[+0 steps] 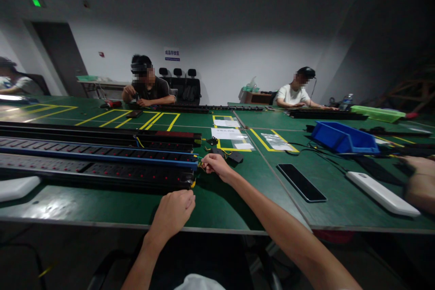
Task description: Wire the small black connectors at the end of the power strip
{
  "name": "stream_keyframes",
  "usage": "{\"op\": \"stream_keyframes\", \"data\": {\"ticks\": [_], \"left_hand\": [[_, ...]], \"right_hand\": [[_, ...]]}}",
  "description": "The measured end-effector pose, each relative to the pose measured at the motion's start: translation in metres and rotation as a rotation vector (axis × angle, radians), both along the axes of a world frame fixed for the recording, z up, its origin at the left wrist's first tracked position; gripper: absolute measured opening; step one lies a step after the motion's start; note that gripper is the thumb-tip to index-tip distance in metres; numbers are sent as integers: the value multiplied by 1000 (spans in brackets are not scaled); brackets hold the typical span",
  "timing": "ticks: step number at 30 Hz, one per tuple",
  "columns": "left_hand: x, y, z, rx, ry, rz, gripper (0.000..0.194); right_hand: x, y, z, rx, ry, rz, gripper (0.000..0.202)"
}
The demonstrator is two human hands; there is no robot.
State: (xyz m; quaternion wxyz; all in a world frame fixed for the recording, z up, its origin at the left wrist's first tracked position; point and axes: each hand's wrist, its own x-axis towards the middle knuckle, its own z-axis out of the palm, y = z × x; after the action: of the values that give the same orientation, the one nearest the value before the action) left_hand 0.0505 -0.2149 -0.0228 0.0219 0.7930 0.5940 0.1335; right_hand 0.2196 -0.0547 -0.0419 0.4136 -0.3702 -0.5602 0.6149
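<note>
My right hand [215,164] is closed in a pinch on thin wires [200,158] that come out of the right end of a long blue-edged power strip [136,156]. My left hand [175,210] rests near the table's front edge with its fingers curled; what they hold, if anything, is hidden. Just above that hand lies the end of a black power strip [146,175] with red marks along its top, and a yellow wire [193,184] pokes out there. Beyond my right hand sit small black parts [235,158] with short wires.
A dark phone [302,182] and a white power bank [382,194] lie to the right, near a blue bin [345,137]. Another person's hand [421,176] is at the right edge. Co-workers sit across the green table [268,208]. A white object [18,188] lies at left.
</note>
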Motion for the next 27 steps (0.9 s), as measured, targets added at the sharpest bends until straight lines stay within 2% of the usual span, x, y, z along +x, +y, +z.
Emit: {"op": "stream_keyframes", "data": {"ticks": [27], "left_hand": [[-1, 1, -2, -12, 2, 5, 31]], "right_hand": [[0, 2, -3, 5, -3, 6, 21]]}}
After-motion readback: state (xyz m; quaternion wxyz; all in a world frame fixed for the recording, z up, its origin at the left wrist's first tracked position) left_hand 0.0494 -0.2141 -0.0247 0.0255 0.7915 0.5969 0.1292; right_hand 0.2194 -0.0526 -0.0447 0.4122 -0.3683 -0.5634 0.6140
